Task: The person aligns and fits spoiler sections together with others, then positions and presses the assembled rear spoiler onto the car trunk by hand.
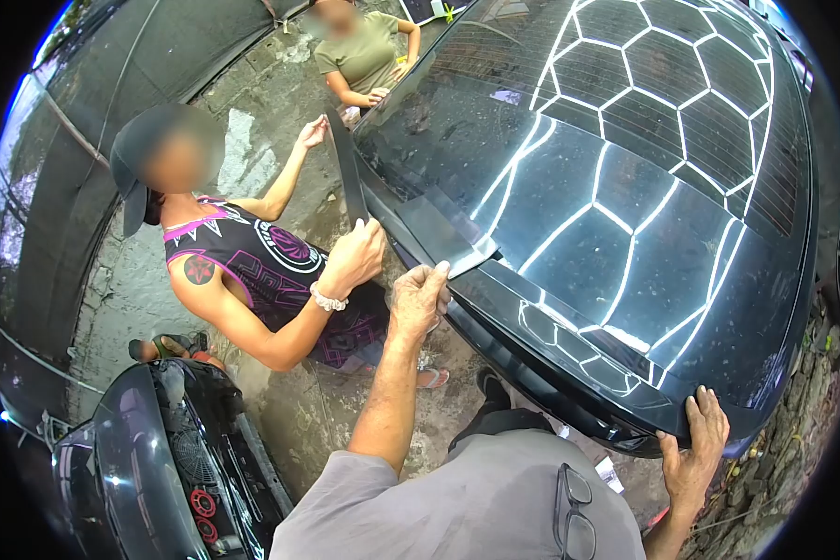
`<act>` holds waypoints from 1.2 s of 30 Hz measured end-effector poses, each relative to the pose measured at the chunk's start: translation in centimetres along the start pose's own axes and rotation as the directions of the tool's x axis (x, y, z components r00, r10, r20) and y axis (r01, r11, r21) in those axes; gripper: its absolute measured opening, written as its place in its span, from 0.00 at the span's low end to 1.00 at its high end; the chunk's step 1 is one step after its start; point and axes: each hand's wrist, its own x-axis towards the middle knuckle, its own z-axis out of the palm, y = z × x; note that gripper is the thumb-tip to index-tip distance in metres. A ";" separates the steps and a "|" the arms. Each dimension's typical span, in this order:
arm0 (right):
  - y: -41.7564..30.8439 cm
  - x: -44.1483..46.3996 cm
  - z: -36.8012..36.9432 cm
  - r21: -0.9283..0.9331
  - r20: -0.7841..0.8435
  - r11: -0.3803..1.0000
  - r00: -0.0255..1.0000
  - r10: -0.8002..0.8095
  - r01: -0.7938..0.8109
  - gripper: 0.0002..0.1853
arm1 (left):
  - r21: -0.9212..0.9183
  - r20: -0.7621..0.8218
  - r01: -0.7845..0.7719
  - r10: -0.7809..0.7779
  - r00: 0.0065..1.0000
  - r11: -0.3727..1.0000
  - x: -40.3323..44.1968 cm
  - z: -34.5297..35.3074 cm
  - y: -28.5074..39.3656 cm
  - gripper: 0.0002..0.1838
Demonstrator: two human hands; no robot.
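Observation:
My left hand [421, 299] pinches the near corner of a dark, glossy sheet [443, 230] at the edge of a black car [579, 243]. The sheet's corner looks pale where my fingers meet it. On the right, my right hand [695, 434] rests on the car's rear edge with its fingers spread, holding nothing. Beside my left hand, a co-worker [261, 243] in a cap and a patterned sleeveless top holds a dark strip [347, 173] stretched between two hands. White honeycomb light reflections cover the car's glass and body.
Another person [369, 56] in a green shirt stands at the car's far side. A dark car part with red round pieces [177, 448] is at the lower left. Dark netting [112, 65] hangs at the upper left. Rough stonework [798, 420] runs along the right.

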 end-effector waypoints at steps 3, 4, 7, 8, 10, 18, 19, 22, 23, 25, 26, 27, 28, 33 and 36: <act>0.0 0.1 0.0 0.001 -0.002 1.000 1.000 -0.004 0.004 0.33 | 0.030 -0.038 -0.035 0.036 0.999 0.999 -0.5 0.3 0.5 0.18; 0.1 0.1 0.0 0.003 0.000 1.000 1.000 -0.006 0.006 0.33 | 0.062 -0.063 -0.064 0.067 0.996 0.996 -0.7 0.3 0.4 0.19; 0.2 0.1 0.1 0.003 0.002 1.000 1.000 -0.006 0.006 0.33 | 0.138 -0.100 -0.266 0.280 0.955 0.954 -1.6 0.1 0.8 0.20; 0.3 0.1 0.1 0.000 0.003 1.000 1.000 -0.005 0.005 0.33 | 0.161 -0.105 -0.349 0.367 0.924 0.923 -2.1 0.2 1.2 0.20; 0.3 0.1 0.1 -0.009 0.011 1.000 1.000 -0.004 0.004 0.33 | 0.077 -0.117 -0.408 0.414 0.902 0.910 -3.7 1.1 3.7 0.19; 0.3 -0.1 0.3 0.003 -0.001 1.000 1.000 -0.009 0.009 0.33 | -0.034 -0.120 -0.701 0.693 0.711 0.712 -5.5 1.5 7.7 0.13; 0.2 0.0 0.2 0.006 -0.009 1.000 1.000 -0.007 0.007 0.33 | -0.045 -0.120 -0.699 0.691 0.713 0.713 -5.8 1.6 7.8 0.13; -0.2 0.0 0.2 0.035 -0.029 0.999 0.999 -0.031 0.032 0.33 | -0.026 -0.116 -0.670 0.663 0.740 0.742 -5.8 1.3 7.0 0.12; -0.2 0.3 0.3 0.051 -0.037 0.997 0.998 -0.051 0.052 0.33 | -0.014 -0.103 -0.646 0.641 0.760 0.763 -6.1 1.1 6.4 0.12; -1.3 1.4 -0.6 0.051 -0.082 0.997 0.995 -0.053 0.057 0.34 | 0.183 -0.178 -0.584 0.611 0.771 0.791 -6.6 0.6 5.1 0.10; -1.0 1.8 -0.5 0.024 -0.132 0.993 0.985 -0.112 0.116 0.34 | 0.168 -0.194 -0.547 0.572 0.797 0.820 -7.2 1.2 4.7 0.09; -1.1 2.1 -1.4 0.108 -0.092 0.991 0.994 -0.067 0.077 0.33 | 0.141 -0.233 -0.485 0.505 0.831 0.863 -7.1 1.5 3.3 0.08; -0.6 1.5 -1.2 0.063 -0.104 0.995 0.992 -0.070 0.077 0.31 | 0.259 -0.163 -0.506 0.554 0.817 0.823 -6.8 2.2 3.1 0.07; -0.8 -1.4 1.1 0.105 -0.125 0.994 0.991 0.048 -0.034 0.32 | 0.358 0.511 -0.821 0.643 0.571 0.445 -7.1 3.6 1.1 0.08; -0.2 -0.7 0.7 0.176 -0.120 0.983 0.991 0.065 -0.043 0.33 | 0.306 0.814 -0.939 0.469 0.343 0.156 -6.4 7.0 2.2 0.25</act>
